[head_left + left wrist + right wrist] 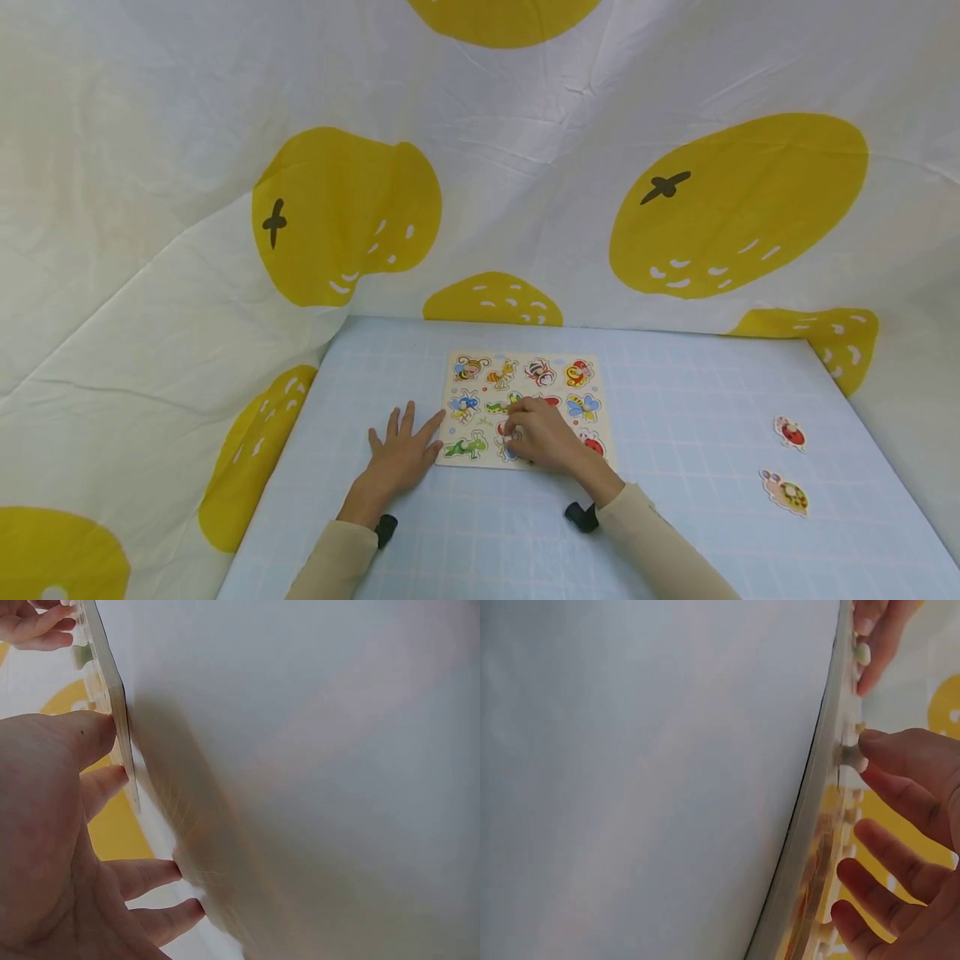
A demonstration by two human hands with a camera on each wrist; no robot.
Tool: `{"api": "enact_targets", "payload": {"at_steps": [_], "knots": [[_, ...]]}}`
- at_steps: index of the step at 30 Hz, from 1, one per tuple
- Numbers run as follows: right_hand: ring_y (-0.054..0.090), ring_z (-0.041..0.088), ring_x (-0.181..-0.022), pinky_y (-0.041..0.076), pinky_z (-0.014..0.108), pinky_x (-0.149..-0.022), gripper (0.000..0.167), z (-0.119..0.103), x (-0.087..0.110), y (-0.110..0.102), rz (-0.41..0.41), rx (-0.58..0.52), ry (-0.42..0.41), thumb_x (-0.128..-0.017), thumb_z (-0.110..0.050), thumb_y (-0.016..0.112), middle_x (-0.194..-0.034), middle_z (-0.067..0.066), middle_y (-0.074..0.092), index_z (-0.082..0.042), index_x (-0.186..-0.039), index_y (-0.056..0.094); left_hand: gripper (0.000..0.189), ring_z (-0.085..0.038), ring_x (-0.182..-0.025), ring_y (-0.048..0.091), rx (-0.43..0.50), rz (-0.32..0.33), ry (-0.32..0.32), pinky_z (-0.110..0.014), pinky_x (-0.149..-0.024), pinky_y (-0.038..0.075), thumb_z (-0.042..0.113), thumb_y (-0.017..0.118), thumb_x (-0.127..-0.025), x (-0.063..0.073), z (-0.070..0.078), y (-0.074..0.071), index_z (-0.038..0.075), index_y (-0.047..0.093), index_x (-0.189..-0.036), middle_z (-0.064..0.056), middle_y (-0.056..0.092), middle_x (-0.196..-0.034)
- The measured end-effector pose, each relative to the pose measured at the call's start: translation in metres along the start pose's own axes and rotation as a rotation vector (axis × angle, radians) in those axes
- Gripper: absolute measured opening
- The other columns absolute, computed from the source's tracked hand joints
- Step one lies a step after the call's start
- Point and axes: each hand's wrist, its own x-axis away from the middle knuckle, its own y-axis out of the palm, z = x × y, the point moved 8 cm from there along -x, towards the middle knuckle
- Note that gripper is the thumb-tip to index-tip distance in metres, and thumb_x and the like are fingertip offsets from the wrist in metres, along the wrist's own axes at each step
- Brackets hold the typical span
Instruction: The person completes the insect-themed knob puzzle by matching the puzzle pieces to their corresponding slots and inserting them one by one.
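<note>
A wooden insect puzzle board [480, 423] lies flat on the table with knobbed pieces in rows. Over its lower middle, my right hand [543, 437] pinches the small knob [851, 757] of a puzzle piece [512, 451] with blue on it, between thumb and index finger. That piece is partly covered by the hand; the other fingers hang loosely curled above the board. At the board's left edge my left hand [403, 460] lies spread, its thumb and index finger touching the edge and the other fingers on the table.
Two loose pieces lie at the right of the table: a red ladybug [791, 433] and a yellow-green spotted snail-like piece [785, 492]. A pale blue checked cloth [690, 417] covers the table. Behind it hangs a white curtain [525, 208] with yellow fruit prints.
</note>
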Motion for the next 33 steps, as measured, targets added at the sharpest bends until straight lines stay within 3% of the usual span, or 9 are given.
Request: {"api": "enact_targets", "payload": {"at_steps": [12,26,33], "knots": [[0.054,0.027,-0.111,0.042,0.048,-0.096,0.008,0.0,0.01,-0.026,0.078,-0.093,0.057,-0.084,-0.017,0.081,-0.117,0.005,0.064,-0.018,-0.089,0.076,0.055,-0.051,-0.147,0.008,0.002,0.011,-0.003,-0.081,-0.103,0.007,0.042,0.053,-0.103,0.001,0.002,-0.002,0.031,0.039,-0.155,-0.024,0.016,-0.162],[0.057,0.031,-0.114,0.044,0.051,-0.097,0.012,0.007,0.025,-0.046,0.129,-0.046,0.026,-0.084,-0.016,0.082,-0.12,0.011,0.065,-0.016,-0.091,0.072,0.055,-0.051,-0.147,0.007,0.009,0.003,-0.004,-0.081,-0.103,0.005,0.043,0.052,-0.103,0.0,0.0,0.001,0.032,0.038,-0.156,-0.024,0.015,-0.163],[0.054,0.031,-0.116,0.042,0.054,-0.099,0.009,0.019,0.037,-0.057,0.148,-0.096,0.101,-0.086,-0.014,0.08,-0.12,0.01,0.065,-0.016,-0.092,0.075,0.055,-0.052,-0.147,0.007,0.004,0.006,0.002,-0.082,-0.103,0.005,0.042,0.052,-0.103,0.0,0.001,0.002,0.031,0.038,-0.156,-0.025,0.015,-0.163]]}}
